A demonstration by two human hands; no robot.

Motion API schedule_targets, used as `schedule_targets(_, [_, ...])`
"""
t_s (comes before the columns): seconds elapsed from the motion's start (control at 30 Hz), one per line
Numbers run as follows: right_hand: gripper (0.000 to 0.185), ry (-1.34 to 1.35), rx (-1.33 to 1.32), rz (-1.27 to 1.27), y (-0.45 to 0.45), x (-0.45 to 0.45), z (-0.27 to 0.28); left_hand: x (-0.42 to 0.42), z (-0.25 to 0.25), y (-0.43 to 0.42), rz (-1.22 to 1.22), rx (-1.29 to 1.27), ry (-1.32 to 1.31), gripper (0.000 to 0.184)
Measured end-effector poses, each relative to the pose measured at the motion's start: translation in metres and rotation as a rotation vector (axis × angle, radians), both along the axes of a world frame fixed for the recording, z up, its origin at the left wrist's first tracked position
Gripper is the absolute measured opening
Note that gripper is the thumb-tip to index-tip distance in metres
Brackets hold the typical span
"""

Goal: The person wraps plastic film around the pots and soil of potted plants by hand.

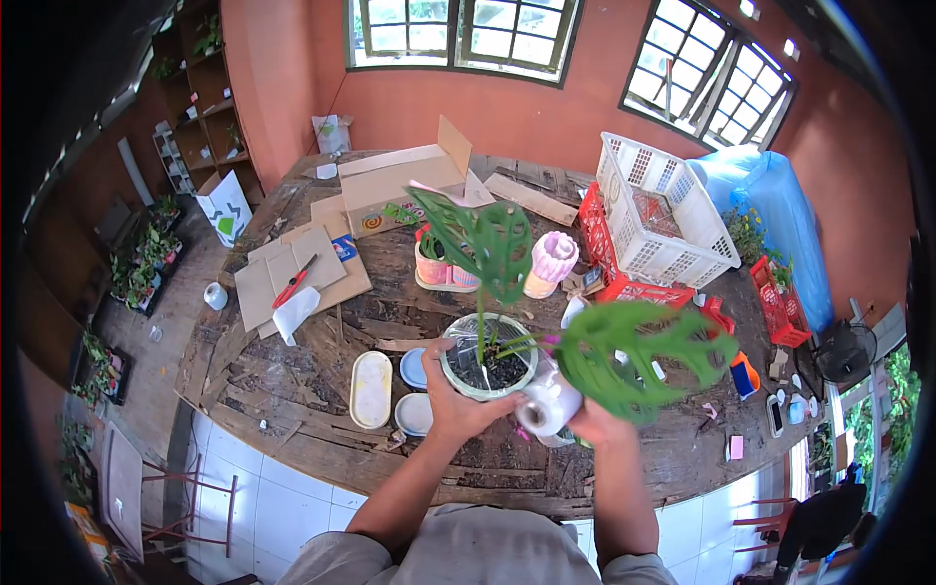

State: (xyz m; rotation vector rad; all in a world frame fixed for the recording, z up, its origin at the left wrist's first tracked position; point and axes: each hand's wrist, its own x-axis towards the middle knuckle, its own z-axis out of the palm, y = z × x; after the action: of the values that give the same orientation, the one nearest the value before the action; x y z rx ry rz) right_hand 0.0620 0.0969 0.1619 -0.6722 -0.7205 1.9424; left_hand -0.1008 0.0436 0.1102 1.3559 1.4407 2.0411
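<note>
My left hand (456, 402) is closed around the side of a pale green pot (520, 387). In the pot stands a plant with large leaves full of holes (639, 359); one leaf rises upright and another spreads to the right. Clear plastic film seems to lie across the pot's top over dark soil. Right of the pot, my right hand (599, 423) grips a white roll of plastic wrap (552, 402), its fingers partly hidden by the roll and the leaf. A cream oval tray (370, 388) and a blue saucer (412, 369) lie left of my left hand.
Cardboard pieces (304, 255) with a red cutter (294, 281) lie at the left on the worn wooden table (292, 409). Pink pots (552, 261) stand behind the plant. A white crate (673, 255) rests on a red crate (597, 234) at the back right.
</note>
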Motion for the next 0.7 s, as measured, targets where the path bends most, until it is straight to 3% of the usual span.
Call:
schedule_targets(0.03, [0.028, 0.004, 0.003, -0.006, 0.001, 0.002, -0.001, 0.003, 0.000, 0.003, -0.065, 0.056, -0.162, 0.104])
schedule_targets(0.1, [0.025, -0.040, -0.045, 0.151, 0.002, 0.007, -0.009, -0.004, 0.005, -0.002, -0.127, 0.016, -0.161, 0.105])
schedule_targets(0.2, [0.022, -0.031, -0.031, 0.194, 0.005, 0.016, 0.000, -0.017, 0.019, -0.012, -0.317, 0.031, -0.058, 0.108])
schedule_targets(0.23, [0.024, -0.017, -0.032, 0.278, 0.005, 0.021, 0.006, -0.023, 0.023, -0.013, -0.396, 0.075, -0.157, 0.113])
schedule_targets(0.27, [0.026, 0.002, -0.022, 0.274, 0.004, 0.021, 0.009, -0.026, 0.026, -0.013, -0.474, 0.117, -0.257, 0.119])
schedule_targets(0.37, [0.028, 0.008, 0.026, 0.188, -0.003, 0.009, 0.009, -0.033, 0.024, -0.007, -0.558, 0.149, -0.185, 0.125])
schedule_targets(0.5, [0.038, 0.188, -0.098, 0.167, 0.004, 0.011, -0.002, -0.035, 0.024, -0.003, -0.547, 0.100, -0.210, 0.118])
schedule_targets(0.63, [0.043, 0.103, -0.017, 0.338, -0.014, 0.019, 0.025, -0.036, 0.029, -0.005, -0.422, 0.164, -0.083, 0.105])
schedule_targets(0.7, [0.045, 0.023, 0.126, 0.450, -0.025, 0.025, 0.025, -0.034, 0.037, -0.005, -0.421, 0.182, -0.152, 0.103])
